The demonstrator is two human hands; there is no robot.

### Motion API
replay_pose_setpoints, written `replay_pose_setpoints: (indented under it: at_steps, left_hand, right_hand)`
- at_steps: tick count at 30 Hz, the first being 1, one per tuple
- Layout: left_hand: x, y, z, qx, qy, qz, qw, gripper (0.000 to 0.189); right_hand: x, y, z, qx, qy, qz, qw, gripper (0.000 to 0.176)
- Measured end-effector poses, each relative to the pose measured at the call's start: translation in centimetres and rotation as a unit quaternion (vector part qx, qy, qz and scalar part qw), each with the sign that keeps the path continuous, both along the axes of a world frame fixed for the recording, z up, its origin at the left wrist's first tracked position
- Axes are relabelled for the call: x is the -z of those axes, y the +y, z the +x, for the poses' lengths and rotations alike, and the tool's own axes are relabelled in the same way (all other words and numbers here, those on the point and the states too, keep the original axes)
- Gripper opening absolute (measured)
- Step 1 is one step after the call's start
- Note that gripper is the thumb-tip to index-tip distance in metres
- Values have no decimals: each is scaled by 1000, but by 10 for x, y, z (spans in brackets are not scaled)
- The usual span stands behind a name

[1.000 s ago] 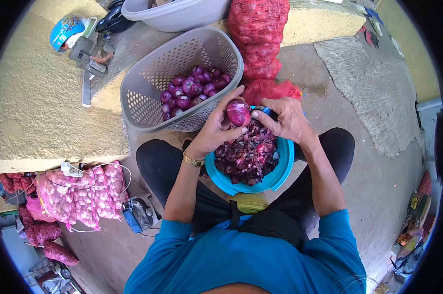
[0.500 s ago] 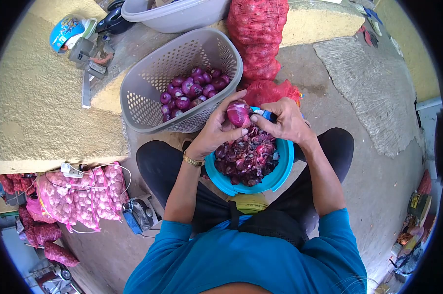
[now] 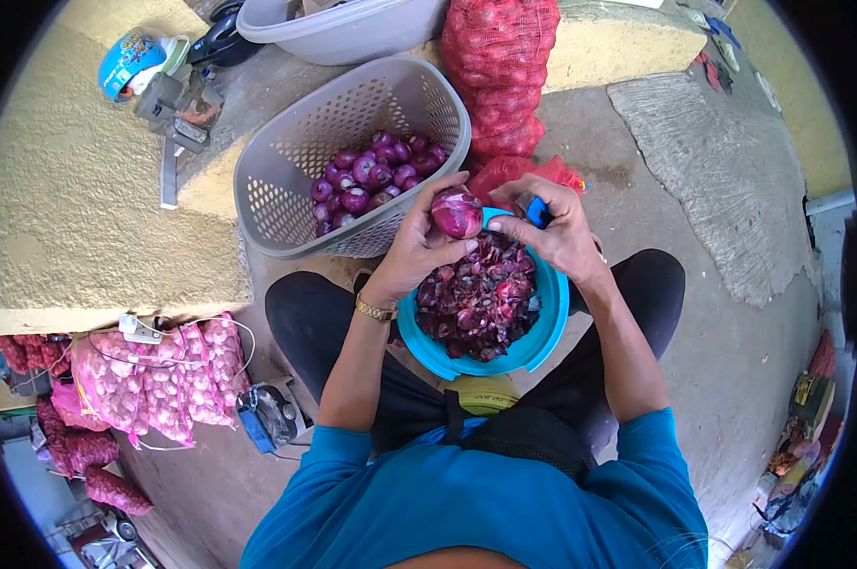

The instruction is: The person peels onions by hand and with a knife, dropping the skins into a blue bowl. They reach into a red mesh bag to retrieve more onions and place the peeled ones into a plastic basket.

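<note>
My left hand [image 3: 419,232], with a gold watch on its wrist, is closed around a red onion [image 3: 458,212]. Some of the onion's outer skin shows pale streaks. In my right hand [image 3: 556,232] is a small blue-handled tool [image 3: 537,211]; the fingers hide much of it, and its working end cannot be made out. The right thumb is just beside the onion, above the basin. Below both hands, between my knees, stands a turquoise basin [image 3: 417,353] heaped with dark onion skins [image 3: 476,303]. Smooth purple onions [image 3: 362,180] lie in a grey perforated basket [image 3: 258,204] at upper left.
A tall red mesh sack of onions [image 3: 500,76] stands behind the basin, with a slack red net [image 3: 504,174] at its foot. A grey tub [image 3: 343,28] rests on the ledge. Pink net bags of garlic [image 3: 163,375] are at left, near a power strip [image 3: 139,330] with cords.
My right hand has drawn back from the onion and turned, tilting the blue-handled tool upward. My left hand still grips the onion, which has shifted slightly left and turned.
</note>
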State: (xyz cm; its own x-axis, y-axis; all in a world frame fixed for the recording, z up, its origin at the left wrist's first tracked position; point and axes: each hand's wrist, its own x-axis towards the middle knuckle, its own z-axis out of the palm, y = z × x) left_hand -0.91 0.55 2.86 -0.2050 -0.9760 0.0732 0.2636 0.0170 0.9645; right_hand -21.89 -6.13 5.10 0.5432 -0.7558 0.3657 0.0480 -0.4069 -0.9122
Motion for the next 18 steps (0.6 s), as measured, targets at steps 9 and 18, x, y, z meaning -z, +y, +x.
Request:
replay_pose_setpoints:
  at_steps: [9,18]
  left_hand:
    - [6,-1,-3,-9,3,3,1000,78]
    - [7,1,-9,7,104,42,994,65]
  right_hand:
    - [13,-1,13,-12,-31,1,999,11]
    - [7,8,17,-10,8,80,997,11]
